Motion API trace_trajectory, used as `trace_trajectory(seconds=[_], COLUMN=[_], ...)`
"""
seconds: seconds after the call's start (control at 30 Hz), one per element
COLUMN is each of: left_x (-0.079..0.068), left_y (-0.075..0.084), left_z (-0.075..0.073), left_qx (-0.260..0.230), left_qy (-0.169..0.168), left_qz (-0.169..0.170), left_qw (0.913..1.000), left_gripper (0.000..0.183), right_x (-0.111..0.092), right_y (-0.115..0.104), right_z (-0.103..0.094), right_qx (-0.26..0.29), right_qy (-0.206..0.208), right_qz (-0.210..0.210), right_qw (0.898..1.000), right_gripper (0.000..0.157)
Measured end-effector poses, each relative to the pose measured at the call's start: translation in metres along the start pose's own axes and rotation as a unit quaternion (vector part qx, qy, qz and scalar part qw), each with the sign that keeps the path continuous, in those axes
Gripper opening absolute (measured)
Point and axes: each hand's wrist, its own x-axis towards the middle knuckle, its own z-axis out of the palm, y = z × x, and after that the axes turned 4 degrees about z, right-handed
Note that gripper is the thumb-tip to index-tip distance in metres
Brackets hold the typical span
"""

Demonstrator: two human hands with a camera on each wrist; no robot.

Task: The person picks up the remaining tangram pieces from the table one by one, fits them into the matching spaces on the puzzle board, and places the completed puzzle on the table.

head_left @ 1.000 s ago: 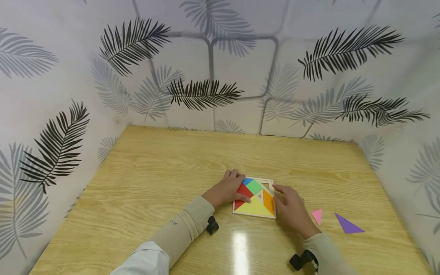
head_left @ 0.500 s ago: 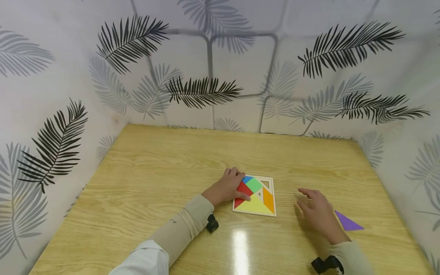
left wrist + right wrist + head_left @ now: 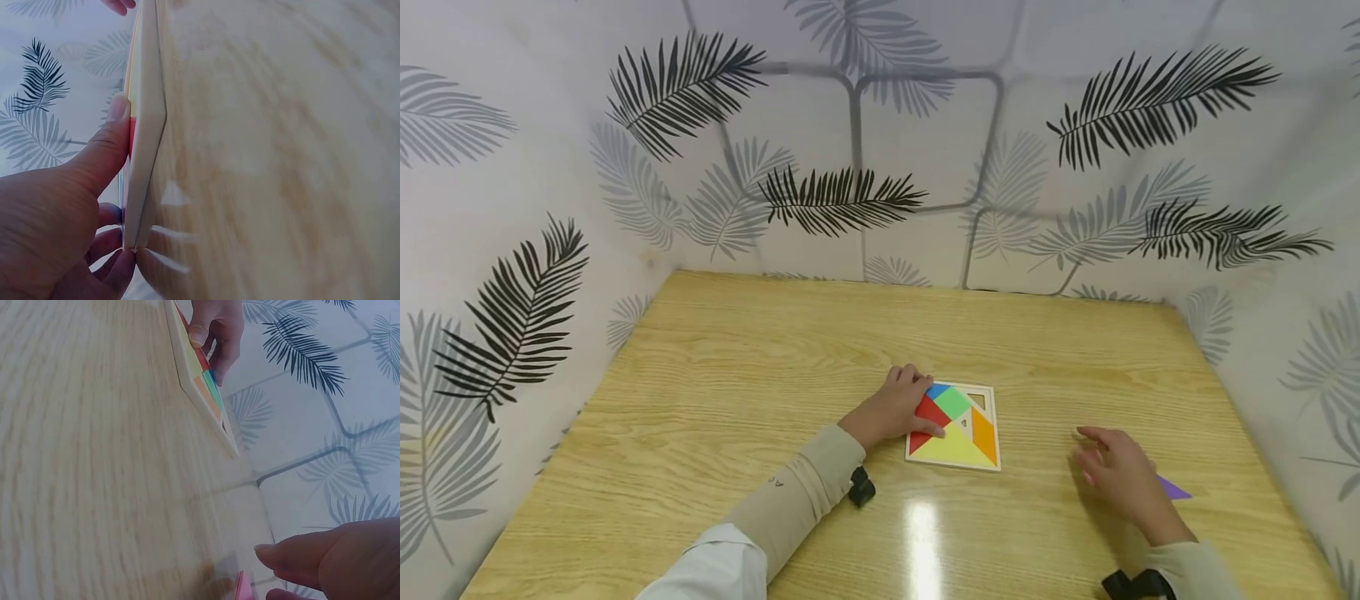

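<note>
A square wooden tangram tray (image 3: 991, 402) lies on the table, with red, blue, green, yellow and orange pieces set in it. My left hand (image 3: 891, 410) grips its left side, thumb (image 3: 112, 137) over the red piece and fingers around the far edge. Bare wood with cut-outs shows at the tray's upper right and centre. Off to the right, my right hand (image 3: 1122, 477) hovers over a pink triangle (image 3: 244, 589), thumb and fingers apart close beside it. A purple triangle (image 3: 1173, 489) lies just beyond that hand, partly hidden by it.
The wooden table (image 3: 760, 333) reaches back to a leaf-patterned cloth wall (image 3: 820, 142), which also rises at both sides. A bright light reflection falls on the tabletop in front of the tray.
My right hand has moved right from the tray's edge to the pink triangle, now partly covering both loose triangles. The left hand has kept its grip on the tray.
</note>
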Motion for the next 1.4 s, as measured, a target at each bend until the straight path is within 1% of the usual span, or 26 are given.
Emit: trace_trajectory(seconds=[0.2,0.43,0.53,0.8,0.97,1.17,1.4], left_x=[-0.001,-0.0007,0.0,-0.0001,-0.0009,-0.0011,-0.001], left_y=[0.001,0.0003,-0.0001,0.0015,0.0021,0.002,0.0021], left_z=[-0.0018,-0.0013,-0.0006,-0.0017,-0.002,-0.0021,-0.0028], left_qx=[0.003,-0.005,-0.006,-0.006,-0.005,-0.006,-0.007], left_qy=[0.0,-0.002,-0.003,-0.004,-0.003,-0.002,-0.004], left_qz=[0.0,-0.001,-0.002,-0.008,-0.009,-0.007,-0.009], left_qw=[1.0,1.0,1.0,0.9999,0.9999,1.0,0.9999], left_gripper=[0.089,0.09,0.09,0.09,0.09,0.09,0.09], right_x=[-0.0034,-0.003,-0.003,-0.0034,-0.0008,0.0012,0.0043], right_y=[-0.0017,-0.0023,-0.0012,-0.0013,-0.0008,-0.0012,-0.0016], right_z=[0.0028,0.0041,0.0043,0.0045,0.0056,0.0062,0.0029], right_qx=[-0.012,-0.03,-0.032,-0.012,-0.011,0.0,0.007], right_qy=[-0.006,0.014,0.015,0.002,-0.004,-0.011,-0.017], right_qz=[-0.006,-0.013,-0.013,-0.004,-0.01,-0.01,-0.012], right_qw=[1.0,0.999,0.999,1.0,1.0,1.0,1.0], right_gripper=[0.042,0.038,0.037,0.03,0.028,0.03,0.038])
